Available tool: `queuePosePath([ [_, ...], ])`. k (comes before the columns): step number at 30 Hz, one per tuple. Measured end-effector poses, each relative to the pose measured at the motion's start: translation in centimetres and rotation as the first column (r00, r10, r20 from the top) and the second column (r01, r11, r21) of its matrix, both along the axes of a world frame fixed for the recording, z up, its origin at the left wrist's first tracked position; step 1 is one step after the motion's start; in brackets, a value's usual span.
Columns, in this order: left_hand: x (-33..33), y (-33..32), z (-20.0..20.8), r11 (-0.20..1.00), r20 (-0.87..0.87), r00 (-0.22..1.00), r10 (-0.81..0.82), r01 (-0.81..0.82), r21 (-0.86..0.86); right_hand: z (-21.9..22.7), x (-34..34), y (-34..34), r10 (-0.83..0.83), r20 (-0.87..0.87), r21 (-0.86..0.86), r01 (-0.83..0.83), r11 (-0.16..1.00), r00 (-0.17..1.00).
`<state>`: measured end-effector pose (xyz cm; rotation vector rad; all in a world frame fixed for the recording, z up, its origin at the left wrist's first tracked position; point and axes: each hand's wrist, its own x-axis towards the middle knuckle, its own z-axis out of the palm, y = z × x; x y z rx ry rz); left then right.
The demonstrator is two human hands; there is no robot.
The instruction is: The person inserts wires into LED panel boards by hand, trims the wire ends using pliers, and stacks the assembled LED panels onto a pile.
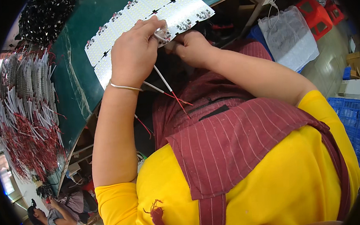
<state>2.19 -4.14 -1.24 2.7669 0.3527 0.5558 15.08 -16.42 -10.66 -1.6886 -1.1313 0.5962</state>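
Yellow shirt (271,185) foremost — left hand (135,47) bends over panel (119,28).

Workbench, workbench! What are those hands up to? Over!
Left hand over the white panel. Right hand at its near edge, partly hidden. Possible snag: white cables with red ends dangling below. Over.

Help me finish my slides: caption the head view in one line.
Left hand over a white LED panel, right hand at its near edge, red-tipped white cables on the green table.
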Motion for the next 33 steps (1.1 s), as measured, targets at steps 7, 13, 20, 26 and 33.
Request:
queuePosePath([
  [7,-0.8,0.0,1.3,0.997,-0.147,0.986,-0.075,0.071,-0.037,-0.9,-0.7,-1.0,0.073,0.010,-0.045,-0.073,0.996,0.997],
  [13,-3.0,2.6,1.1,0.909,0.100,0.977,-0.190,0.214,-0.357,-1.3,-1.7,-2.6,0.080,-0.238,-0.126,-0.112,0.986,0.968],
  [20,-5.5,1.0,-0.5,0.992,-0.125,0.987,-0.097,0.107,0.071,2.6,-4.6,-5.6,0.473,-0.393,-0.080,-0.542,0.836,0.788],
  [26,-3.8,0.0,-1.4,0.977,-0.115,0.993,-0.039,0.062,0.205,3.1,-4.6,-5.1,0.098,-0.587,-0.220,-0.275,0.936,0.804],
  [33,-3.6,-0.1,-1.1,0.978,-0.146,0.989,-0.024,0.054,0.202,5.1,-3.3,-8.2,0.319,-0.670,-0.035,-0.457,0.889,0.670],
])
